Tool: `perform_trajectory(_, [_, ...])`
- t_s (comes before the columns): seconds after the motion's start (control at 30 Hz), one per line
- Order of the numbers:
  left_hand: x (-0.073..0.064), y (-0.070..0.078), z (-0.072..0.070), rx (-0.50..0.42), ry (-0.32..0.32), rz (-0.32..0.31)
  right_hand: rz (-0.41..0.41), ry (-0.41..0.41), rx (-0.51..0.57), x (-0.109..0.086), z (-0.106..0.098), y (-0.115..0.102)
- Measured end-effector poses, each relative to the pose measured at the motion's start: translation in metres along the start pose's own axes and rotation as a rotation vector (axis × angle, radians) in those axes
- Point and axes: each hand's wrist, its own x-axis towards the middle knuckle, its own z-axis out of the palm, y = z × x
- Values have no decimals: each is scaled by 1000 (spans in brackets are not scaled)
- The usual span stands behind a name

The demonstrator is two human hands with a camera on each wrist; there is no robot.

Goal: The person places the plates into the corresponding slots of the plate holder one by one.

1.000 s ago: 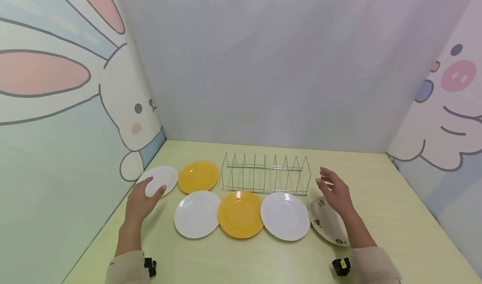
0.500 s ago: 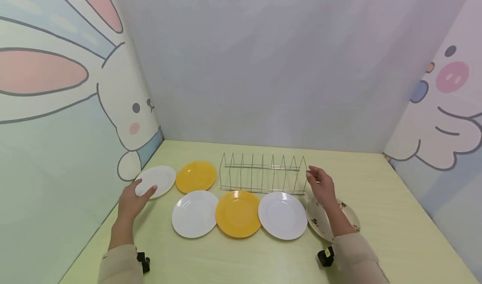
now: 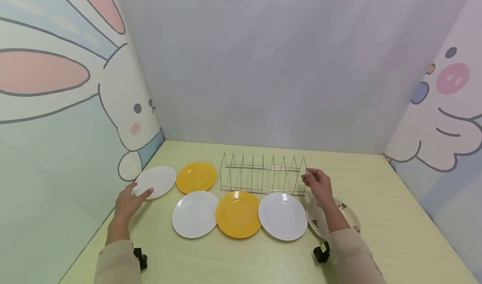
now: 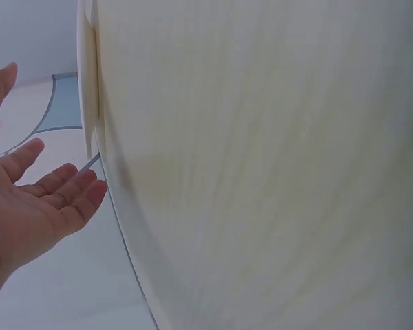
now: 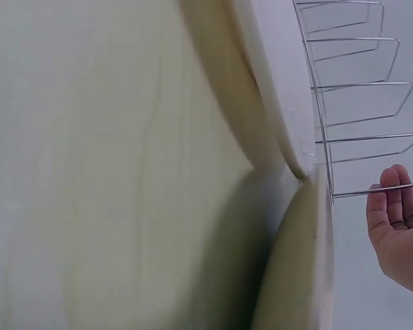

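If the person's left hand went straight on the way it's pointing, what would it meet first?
Probably the leftmost round white plate: in the head view, the left hand overlaps its near rim. Depth is hard to judge, so it might pass above.

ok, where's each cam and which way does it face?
Head: on the head, facing forward and down at plates, rack, table; left hand, right hand, sleeves show.
Left wrist: on that wrist, facing along the hand, image sideways, at table, a plate, wall; left hand shows.
Right wrist: likewise, at table, plates, rack; right hand shows.
Shared by head and right wrist: right hand gripping rack's end.
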Motion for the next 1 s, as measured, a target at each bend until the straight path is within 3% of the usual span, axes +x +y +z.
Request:
perform_trajectory(0.3, [10, -9, 0, -37, 1, -48, 42, -54, 82, 4, 0, -3])
perform_trajectory(0.53, [13, -14, 0, -61, -13, -95, 59, -43, 80, 3, 2, -5])
perform_trajectory(0.7, [17, -18, 1, -46, 12, -119, 58, -34, 88, 3, 3, -5])
perform_trajectory(1.0, [21, -12, 2, -139, 56, -241, 59, -20, 81, 3, 2, -6])
